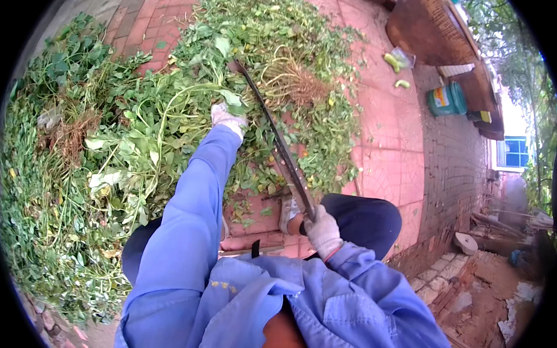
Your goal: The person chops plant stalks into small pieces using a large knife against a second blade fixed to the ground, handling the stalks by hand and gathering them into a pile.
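Note:
My left hand (228,119), in a pale work glove, reaches forward into the leafy green plants. Its fingers look closed on a leafy stem (166,109), which bends away to the left; leaves partly cover the fingers. In my right hand (324,234), also gloved, is the near end of a long, dark, straight tool (279,139). The tool slants forward and left over the plants, and its far end lies among the leaves, so its exact shape is unclear. Right of the tool lies a bundle of brown roots (307,84) with pale stems.
A large plant heap (51,221) spreads along the left, with more roots (72,137) in it. Red paving (390,127) runs along the right. Green gourd-like vegetables (392,63), a teal bucket (447,99) and a wooden board (430,29) stand or lie farther right.

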A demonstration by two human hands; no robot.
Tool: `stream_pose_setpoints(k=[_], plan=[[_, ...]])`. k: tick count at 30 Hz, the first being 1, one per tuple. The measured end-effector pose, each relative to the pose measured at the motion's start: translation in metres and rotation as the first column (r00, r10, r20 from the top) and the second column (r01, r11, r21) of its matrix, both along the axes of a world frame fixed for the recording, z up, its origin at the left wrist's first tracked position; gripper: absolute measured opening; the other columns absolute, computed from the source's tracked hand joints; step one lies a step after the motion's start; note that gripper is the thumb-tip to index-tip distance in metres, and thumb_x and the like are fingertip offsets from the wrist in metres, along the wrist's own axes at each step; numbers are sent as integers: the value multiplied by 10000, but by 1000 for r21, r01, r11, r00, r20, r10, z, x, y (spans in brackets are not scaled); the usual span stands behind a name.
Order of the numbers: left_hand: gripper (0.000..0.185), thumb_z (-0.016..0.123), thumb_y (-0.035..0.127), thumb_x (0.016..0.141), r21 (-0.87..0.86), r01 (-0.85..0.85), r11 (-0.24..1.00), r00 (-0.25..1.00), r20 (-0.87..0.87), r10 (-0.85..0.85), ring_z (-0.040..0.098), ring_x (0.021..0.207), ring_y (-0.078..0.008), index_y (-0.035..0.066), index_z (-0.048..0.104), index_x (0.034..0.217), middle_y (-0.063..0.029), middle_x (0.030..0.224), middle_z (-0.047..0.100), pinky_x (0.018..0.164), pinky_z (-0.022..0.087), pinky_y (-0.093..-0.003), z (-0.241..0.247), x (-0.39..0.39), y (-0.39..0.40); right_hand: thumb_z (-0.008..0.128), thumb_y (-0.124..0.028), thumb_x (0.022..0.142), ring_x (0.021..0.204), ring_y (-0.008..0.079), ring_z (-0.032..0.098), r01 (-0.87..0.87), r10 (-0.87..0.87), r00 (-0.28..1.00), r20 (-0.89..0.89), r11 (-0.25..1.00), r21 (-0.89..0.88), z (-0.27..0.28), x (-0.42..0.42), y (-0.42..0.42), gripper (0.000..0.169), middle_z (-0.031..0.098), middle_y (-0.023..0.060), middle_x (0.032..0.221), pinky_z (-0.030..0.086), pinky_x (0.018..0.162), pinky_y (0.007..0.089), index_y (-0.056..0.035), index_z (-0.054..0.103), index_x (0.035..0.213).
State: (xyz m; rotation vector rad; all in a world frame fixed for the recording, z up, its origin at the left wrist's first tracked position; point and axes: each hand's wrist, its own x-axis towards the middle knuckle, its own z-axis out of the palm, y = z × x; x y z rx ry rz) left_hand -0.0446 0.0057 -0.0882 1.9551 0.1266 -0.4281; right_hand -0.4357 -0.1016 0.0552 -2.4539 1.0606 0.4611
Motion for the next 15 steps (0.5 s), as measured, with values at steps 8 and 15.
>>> stream_pose_setpoints(k=[8, 15], plan=[[520, 350, 371, 1162, 648, 372, 665, 803, 134, -580, 762, 1100, -296, 88, 774, 1056, -133, 1112, 798, 880, 570, -389, -1, 31, 6, 740, -256, 968, 1003, 519, 712, -95, 97, 992, 77, 995, -21, 16, 15, -14, 290, 739, 299, 978, 566, 854, 592, -59, 651, 1162], [513, 439, 453, 1125, 808, 408, 426, 787, -75, -612, 715, 1168, -289, 35, 696, 1276, -136, 1297, 743, 999, 535, -363, -1, 27, 7, 739, -244, 961, 994, 520, 716, 7, -7, 1000, -1, 984, 176, 3, 34, -28, 289, 743, 287, 980, 574, 845, 592, -57, 641, 1158]])
